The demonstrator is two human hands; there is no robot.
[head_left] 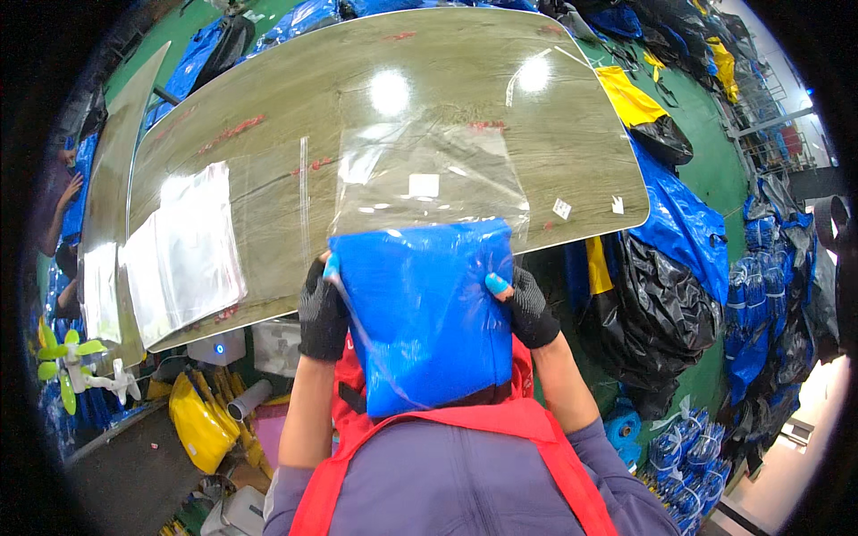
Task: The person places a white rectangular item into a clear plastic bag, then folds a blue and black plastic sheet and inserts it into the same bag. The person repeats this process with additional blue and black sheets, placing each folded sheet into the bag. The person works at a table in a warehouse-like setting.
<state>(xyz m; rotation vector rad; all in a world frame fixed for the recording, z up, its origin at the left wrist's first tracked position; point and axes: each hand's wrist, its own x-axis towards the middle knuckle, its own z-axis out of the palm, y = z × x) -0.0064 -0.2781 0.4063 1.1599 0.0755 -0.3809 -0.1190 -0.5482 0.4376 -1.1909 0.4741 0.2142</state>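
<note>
A folded bright blue piece of fabric or sheeting (424, 313) sits inside a clear plastic bag (429, 179), held against my front at the table's near edge. The bag's upper part lies flat on the tabletop, with a small white label on it. My left hand (322, 308) grips the left side of the bundle, thumb on top. On its right side my right hand (529, 308) holds on in the same way. Both hands wear black gloves with bare fingertips, and each thumb has blue wrapping. The fingers beneath the bundle are hidden.
The glossy brown-green table (268, 107) carries a stack of clear bags (183, 250) at left and small white scraps. Black, blue and yellow bags (661, 295) crowd its right side. A green fan (67, 357) is at far left, near another person's hand (71, 189).
</note>
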